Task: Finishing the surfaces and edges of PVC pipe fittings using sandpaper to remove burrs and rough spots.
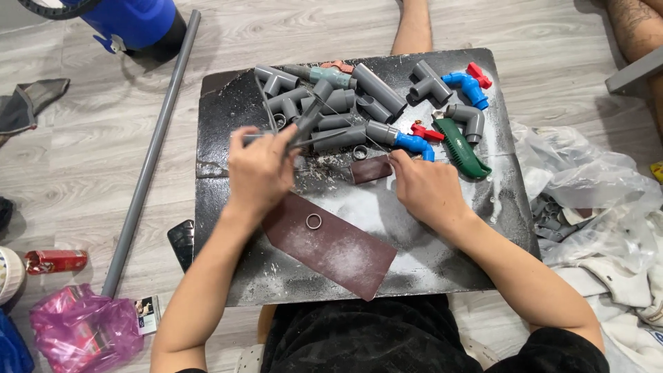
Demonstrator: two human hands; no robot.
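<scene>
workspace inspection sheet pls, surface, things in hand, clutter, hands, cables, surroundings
surface: dark board lying on a grey wood floor, dusted with white powder
job's things: pile of grey pipe fittings; blue valves with red handles; large sheet of brown sandpaper with a small ring on it; smaller sandpaper piece
clutter: green-handled tool; long grey pipe on the floor; red can; pink bag; clear plastic bags
hands: left hand grips a thin metal tool; right hand rests at the smaller sandpaper piece
cables: nothing seen
surroundings: blue container top left; another person's legs at the top edge
</scene>
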